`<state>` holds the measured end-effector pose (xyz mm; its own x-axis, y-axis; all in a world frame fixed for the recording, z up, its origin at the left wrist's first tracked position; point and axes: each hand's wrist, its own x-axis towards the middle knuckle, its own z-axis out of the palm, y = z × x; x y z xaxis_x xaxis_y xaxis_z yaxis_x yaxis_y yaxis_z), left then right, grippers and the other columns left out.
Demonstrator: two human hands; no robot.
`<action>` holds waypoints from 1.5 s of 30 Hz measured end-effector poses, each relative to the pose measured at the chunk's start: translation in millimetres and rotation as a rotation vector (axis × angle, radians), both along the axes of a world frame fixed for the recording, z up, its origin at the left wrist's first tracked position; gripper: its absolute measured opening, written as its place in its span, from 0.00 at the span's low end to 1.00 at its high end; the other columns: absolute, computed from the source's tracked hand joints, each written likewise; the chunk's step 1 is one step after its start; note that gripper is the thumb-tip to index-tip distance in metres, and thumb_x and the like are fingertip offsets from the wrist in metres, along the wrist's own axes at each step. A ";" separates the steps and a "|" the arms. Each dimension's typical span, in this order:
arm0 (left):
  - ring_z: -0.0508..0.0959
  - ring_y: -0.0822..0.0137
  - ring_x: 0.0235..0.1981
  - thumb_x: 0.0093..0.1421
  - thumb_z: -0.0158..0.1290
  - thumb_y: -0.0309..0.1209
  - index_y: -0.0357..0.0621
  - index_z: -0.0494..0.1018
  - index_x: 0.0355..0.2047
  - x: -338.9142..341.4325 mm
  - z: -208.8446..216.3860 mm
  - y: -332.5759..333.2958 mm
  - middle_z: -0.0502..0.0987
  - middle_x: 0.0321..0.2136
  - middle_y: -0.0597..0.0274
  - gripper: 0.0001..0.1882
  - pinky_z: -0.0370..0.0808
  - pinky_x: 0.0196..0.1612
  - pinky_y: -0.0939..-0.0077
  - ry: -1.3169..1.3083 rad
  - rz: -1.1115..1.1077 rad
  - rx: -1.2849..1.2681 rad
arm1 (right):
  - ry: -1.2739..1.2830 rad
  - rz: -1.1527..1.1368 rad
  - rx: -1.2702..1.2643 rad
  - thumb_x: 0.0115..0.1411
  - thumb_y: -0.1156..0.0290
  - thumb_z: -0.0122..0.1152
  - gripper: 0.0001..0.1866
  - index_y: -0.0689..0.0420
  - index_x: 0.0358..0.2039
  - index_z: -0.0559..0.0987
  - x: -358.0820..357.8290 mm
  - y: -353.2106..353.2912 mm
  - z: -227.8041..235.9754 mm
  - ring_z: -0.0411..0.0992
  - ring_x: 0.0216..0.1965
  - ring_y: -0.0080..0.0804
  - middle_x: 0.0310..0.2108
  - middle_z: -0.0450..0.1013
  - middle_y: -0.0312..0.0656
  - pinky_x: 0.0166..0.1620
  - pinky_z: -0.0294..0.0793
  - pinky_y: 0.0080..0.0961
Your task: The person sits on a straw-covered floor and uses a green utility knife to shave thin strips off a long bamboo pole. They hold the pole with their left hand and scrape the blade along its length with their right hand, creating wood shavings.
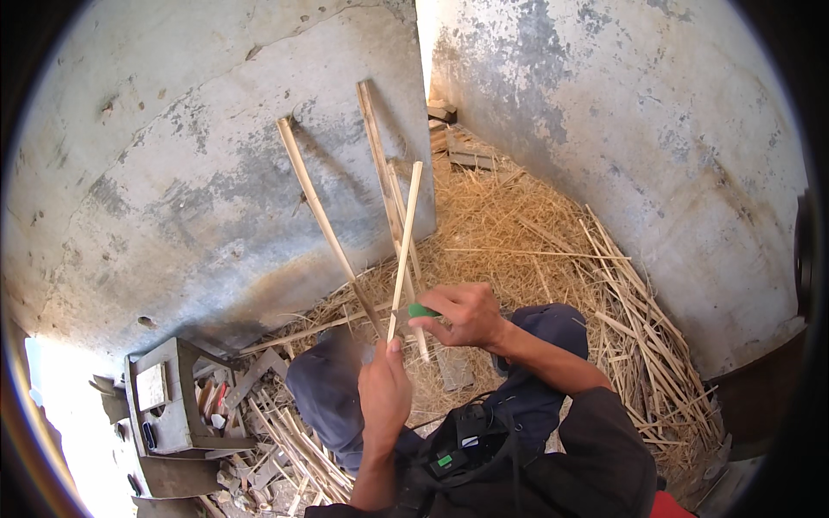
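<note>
A pale, narrow strip of split wood or bamboo slants upward in front of me. My left hand is closed around its lower end, thumb on top. Just above that thumb, my right hand grips a green-handled knife. The short, dark blade lies at the strip; its edge is too small and blurred to make out. My knees rise on either side of both hands.
Long wooden strips lean on the left wall. Straw-like shavings cover the floor ahead, with a pile of strips at the right. A grey wooden box with odds and ends stands at the left, beside more strips.
</note>
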<state>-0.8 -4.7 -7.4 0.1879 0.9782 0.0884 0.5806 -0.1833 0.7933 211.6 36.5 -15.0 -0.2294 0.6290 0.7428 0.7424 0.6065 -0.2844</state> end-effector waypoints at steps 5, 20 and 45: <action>0.77 0.24 0.32 0.82 0.41 0.39 0.36 0.74 0.41 -2.9 -4.7 0.0 0.78 0.26 0.31 0.20 0.67 0.38 0.30 0.033 0.003 -0.026 | -0.027 -0.041 0.001 0.64 0.52 0.75 0.17 0.53 0.37 0.87 3.1 1.5 -4.7 0.82 0.24 0.36 0.28 0.83 0.37 0.27 0.80 0.31; 0.78 0.25 0.32 0.80 0.44 0.37 0.37 0.73 0.41 -21.3 -26.3 -35.7 0.77 0.25 0.31 0.17 0.69 0.37 0.31 0.081 -0.083 -0.121 | 0.145 -0.375 -0.090 0.75 0.43 0.60 0.25 0.52 0.44 0.90 73.6 50.2 17.0 0.77 0.20 0.34 0.20 0.78 0.39 0.24 0.73 0.33; 0.56 0.80 0.26 0.83 0.41 0.49 0.46 0.66 0.31 -42.6 -43.7 -37.5 0.59 0.25 0.75 0.25 0.56 0.28 0.78 -0.448 -0.320 -0.487 | 1.030 0.300 -0.647 0.73 0.60 0.67 0.18 0.59 0.55 0.84 64.0 25.3 23.3 0.71 0.29 0.14 0.35 0.83 0.34 0.30 0.66 0.17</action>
